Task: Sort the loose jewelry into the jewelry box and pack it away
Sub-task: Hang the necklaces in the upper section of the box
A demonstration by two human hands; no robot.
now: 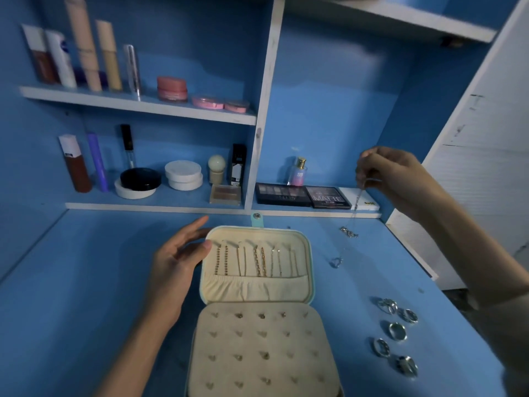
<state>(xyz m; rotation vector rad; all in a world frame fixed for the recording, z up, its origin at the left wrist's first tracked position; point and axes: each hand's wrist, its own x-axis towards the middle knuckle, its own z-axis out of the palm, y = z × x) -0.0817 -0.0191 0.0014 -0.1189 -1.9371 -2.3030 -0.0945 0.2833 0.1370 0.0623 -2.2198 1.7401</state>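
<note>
A white upright divider [267, 110] splits the blue shelving. Left of it, the upper shelf [137, 106] carries a row of standing tubes, among them a tall beige tube [83, 44] and a silver tube [132, 68], then a pink jar [172, 88] and two flat pink compacts [207, 101] nearest the divider. Below, still left of the divider, stand a brown bottle [75, 164], a purple tube [98, 161], a black compact [140, 179] on a white dish [134, 192], two stacked white tins [183, 175] and a black box [238, 164]. Right of the divider a perfume bottle [299, 171] stands behind two dark eyeshadow palettes [282, 194]. The blue worktop [86, 282] spreads in front of the divider's foot.
</note>
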